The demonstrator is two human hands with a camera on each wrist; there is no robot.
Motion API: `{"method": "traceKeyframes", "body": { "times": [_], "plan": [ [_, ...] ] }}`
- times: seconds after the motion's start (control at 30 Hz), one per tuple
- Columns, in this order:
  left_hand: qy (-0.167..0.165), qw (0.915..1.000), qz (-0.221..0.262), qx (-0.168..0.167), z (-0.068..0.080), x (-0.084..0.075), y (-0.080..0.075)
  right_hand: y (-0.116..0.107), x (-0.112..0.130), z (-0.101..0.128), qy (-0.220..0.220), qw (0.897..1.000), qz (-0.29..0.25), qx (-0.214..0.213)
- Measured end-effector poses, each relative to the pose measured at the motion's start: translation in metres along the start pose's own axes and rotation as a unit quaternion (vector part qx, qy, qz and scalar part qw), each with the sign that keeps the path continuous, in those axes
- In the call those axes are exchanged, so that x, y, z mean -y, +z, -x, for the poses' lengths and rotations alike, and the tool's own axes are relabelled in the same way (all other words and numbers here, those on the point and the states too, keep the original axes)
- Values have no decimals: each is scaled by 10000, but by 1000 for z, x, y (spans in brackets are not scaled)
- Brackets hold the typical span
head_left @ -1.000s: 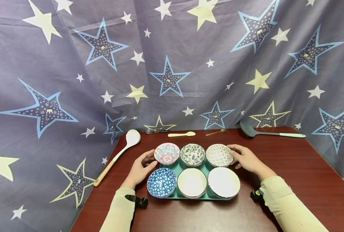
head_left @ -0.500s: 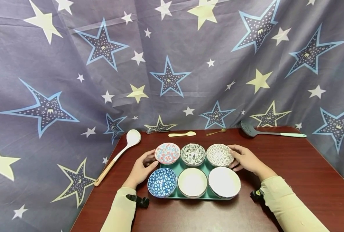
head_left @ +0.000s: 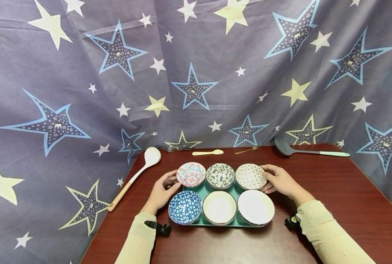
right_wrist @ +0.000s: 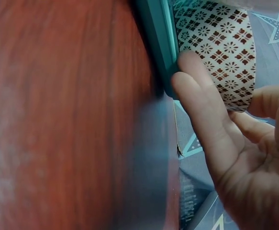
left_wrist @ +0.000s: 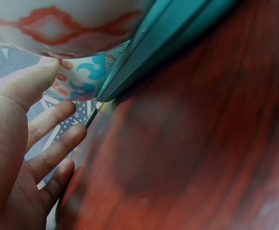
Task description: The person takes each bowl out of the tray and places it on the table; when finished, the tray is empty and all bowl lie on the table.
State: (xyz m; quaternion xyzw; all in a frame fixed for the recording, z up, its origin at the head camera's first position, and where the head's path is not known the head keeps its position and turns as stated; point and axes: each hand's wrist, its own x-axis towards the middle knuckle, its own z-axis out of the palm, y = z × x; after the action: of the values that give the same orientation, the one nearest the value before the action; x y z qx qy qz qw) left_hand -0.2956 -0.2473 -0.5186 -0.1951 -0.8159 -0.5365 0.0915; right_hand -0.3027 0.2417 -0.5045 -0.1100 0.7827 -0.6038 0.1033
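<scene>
Six bowls stand in two rows on a green tray (head_left: 200, 190). My left hand (head_left: 161, 192) is at the left side of the pink-and-blue flowered bowl (head_left: 190, 175), thumb near its wall and the other fingers spread in the left wrist view. My right hand (head_left: 282, 182) touches the right side of the beige lattice bowl (head_left: 250, 176); in the right wrist view fingertips (right_wrist: 189, 84) lie along its brown-flowered outside (right_wrist: 220, 52), close to the tray edge. Between them stands a leaf-patterned bowl (head_left: 220, 176). In front are a blue triangle-patterned bowl (head_left: 184, 208), a cream bowl (head_left: 219, 208) and a white bowl (head_left: 255, 207).
A white ladle (head_left: 152, 157) with a wooden handle lies along the left table edge. At the back are a yellow spoon (head_left: 207, 152), a small gold-tipped utensil (head_left: 246, 150), a small dark utensil (head_left: 180, 149) and a grey slotted skimmer (head_left: 283, 147). A starry curtain (head_left: 196, 121) hangs behind.
Both hands stay at the same bowls, and the bowls and tray keep their places. The head view shifts only very slightly.
</scene>
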Motion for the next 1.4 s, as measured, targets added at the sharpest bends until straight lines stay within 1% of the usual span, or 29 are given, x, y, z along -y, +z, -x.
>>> {"method": "traceKeyframes", "body": {
  "times": [0.27,0.53,0.83,1.07,1.17,1.4],
  "plan": [
    [12,10000,79,19,0,2,0,-1,0,0,33,9999,-137,-44],
    [-90,9999,46,73,0,0,1,-2,1,1,32,9996,-245,-105],
    [-137,9998,48,116,-1,1,-1,-6,3,1,-89,9994,-324,-101],
    [-148,9999,22,46,-1,5,1,-10,8,3,-258,9985,-462,-154],
    [-183,9998,-16,3,-2,8,2,-13,12,5,-341,9981,-465,-195],
    [-147,9998,-98,71,-6,40,0,-23,19,9,-425,9975,-425,-381]
  ]
}}
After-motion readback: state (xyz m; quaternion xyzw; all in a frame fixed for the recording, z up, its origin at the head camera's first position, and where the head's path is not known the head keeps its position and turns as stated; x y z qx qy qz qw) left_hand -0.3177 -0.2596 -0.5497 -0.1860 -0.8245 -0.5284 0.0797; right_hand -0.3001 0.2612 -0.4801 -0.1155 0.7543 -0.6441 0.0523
